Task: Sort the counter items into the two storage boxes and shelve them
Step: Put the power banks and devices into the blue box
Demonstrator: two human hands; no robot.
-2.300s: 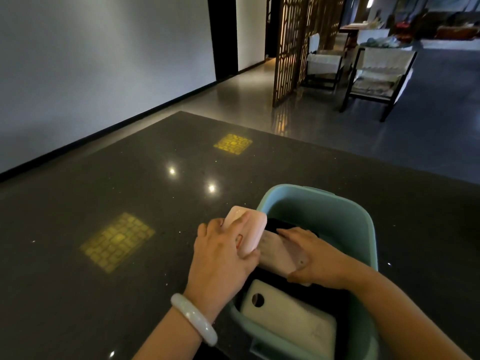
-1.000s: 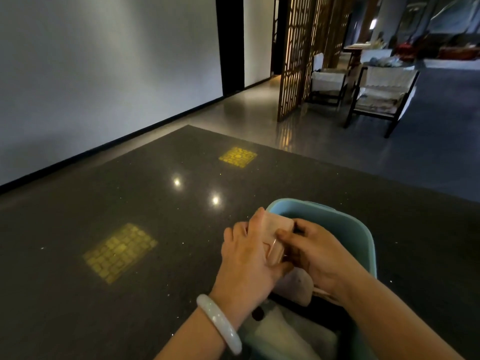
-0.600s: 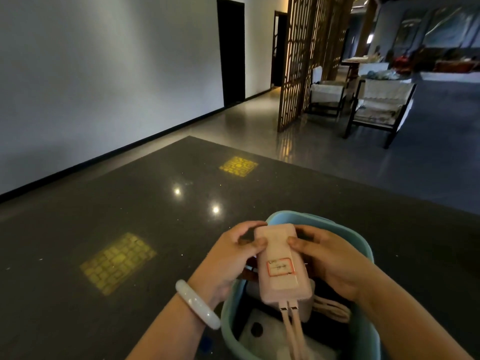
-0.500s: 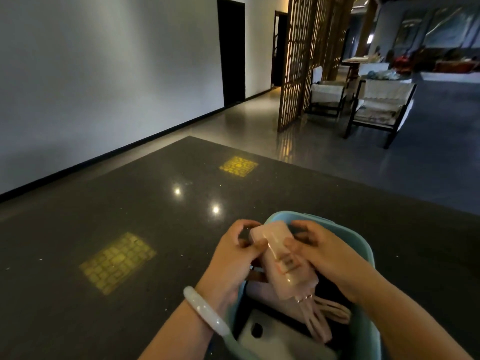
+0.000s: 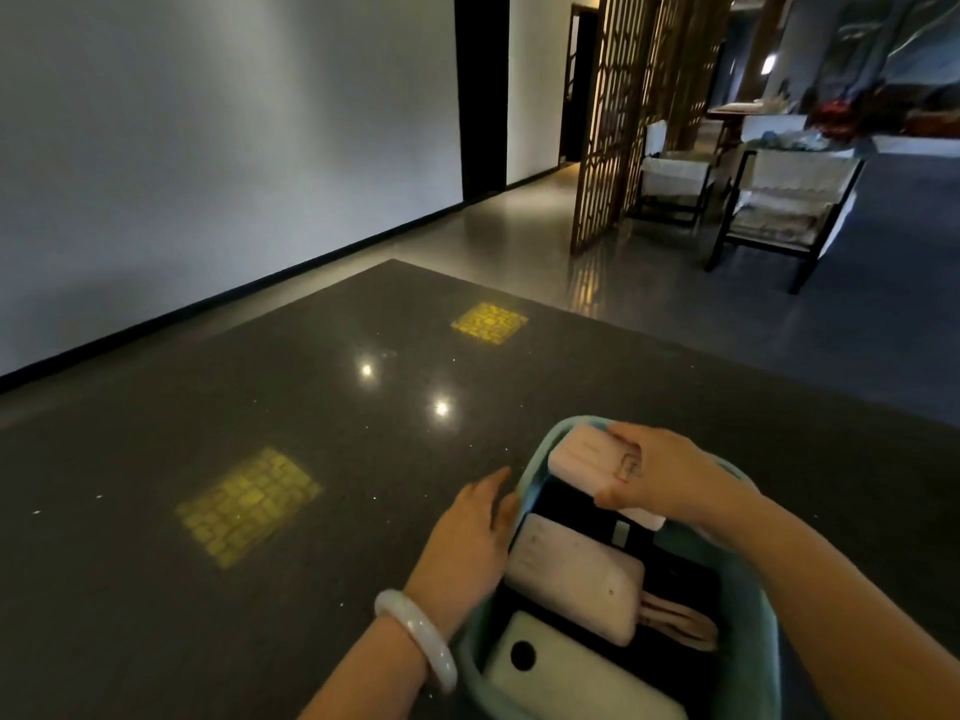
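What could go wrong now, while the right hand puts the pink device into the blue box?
1. The pink device rests partly on the far rim of the blue box, gripped only by the right hand; if released early, it might slip out onto the counter.
2. The box looks crowded: another pink device and a white one already lie inside, so this one may sit unevenly.

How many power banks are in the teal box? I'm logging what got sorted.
3 show: a pink one at the far end, gripped by the right hand; a pinkish one in the middle; a white one nearest. Others may lie hidden underneath.
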